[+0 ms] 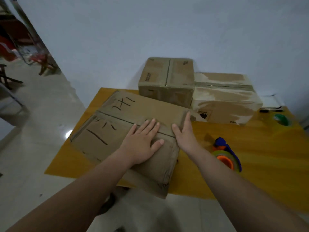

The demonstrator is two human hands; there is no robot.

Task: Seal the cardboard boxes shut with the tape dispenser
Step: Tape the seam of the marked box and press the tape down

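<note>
A large flat cardboard box [117, 124] with black marker strokes lies on the yellow table [260, 158], its near corner hanging over the table's front edge. My left hand [143, 141] rests palm down on its top, fingers spread across the centre seam. At the box's right edge my right hand [185, 131] presses with straight fingers, thumb on the top. The blue and orange tape dispenser [225, 154] lies on the table just right of my right wrist, untouched.
Two more cardboard boxes stand at the back: a smaller one [167, 79] and a longer taped one [225, 97] beside it against the wall. A green tape roll [282, 119] sits at the far right. Tiled floor and chairs lie to the left.
</note>
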